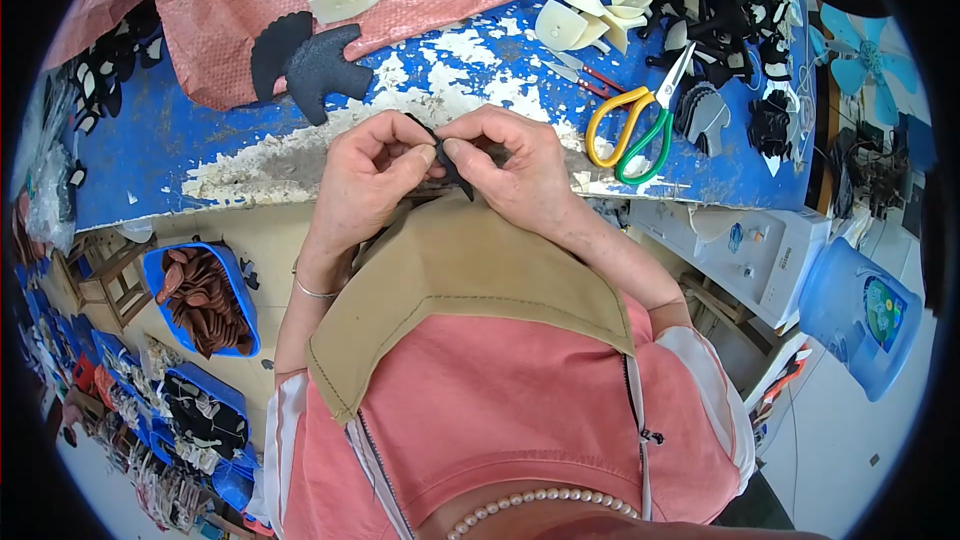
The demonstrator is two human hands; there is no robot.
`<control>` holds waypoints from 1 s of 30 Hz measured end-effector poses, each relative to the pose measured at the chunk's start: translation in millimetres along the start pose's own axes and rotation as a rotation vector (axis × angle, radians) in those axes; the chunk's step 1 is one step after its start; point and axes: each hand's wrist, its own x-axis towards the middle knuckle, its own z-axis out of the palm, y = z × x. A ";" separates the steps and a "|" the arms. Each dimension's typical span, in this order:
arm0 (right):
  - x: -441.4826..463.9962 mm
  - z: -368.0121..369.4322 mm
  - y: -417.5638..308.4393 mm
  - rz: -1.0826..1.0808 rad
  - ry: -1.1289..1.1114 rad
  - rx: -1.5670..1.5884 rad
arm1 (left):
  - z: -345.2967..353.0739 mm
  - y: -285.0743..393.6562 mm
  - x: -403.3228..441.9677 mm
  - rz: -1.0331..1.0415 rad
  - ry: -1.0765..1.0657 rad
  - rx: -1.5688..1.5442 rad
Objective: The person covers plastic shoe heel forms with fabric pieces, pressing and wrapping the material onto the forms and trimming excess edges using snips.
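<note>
My left hand (372,178) and my right hand (515,165) meet at the near edge of the blue table (130,175). Between their pinched thumbs and fingers is a small black piece (455,172), partly covered by the fingertips. Flat black cut pieces (325,65) lie on the table beyond my left hand. To the right of my right hand rest scissors (640,125) with one yellow and one green handle, blades pointing away. Tools with red handles (590,78) lie just beyond them.
Cream-coloured moulded parts (590,15) and a pink woven sheet (220,30) occupy the far side. Black pieces (700,0) are heaped at far right. Grey pieces (703,120) lie beside the scissors. A blue bin (250,315) of brown pieces stands below left.
</note>
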 end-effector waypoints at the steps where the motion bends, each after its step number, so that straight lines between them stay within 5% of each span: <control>1: -0.1 -0.1 0.2 0.011 0.000 0.008 | 0.1 0.1 -0.1 0.001 -0.005 -0.001; 30: 0.5 3.6 5.5 0.001 0.039 0.050 | 0.7 -1.9 1.6 -0.001 -0.040 0.035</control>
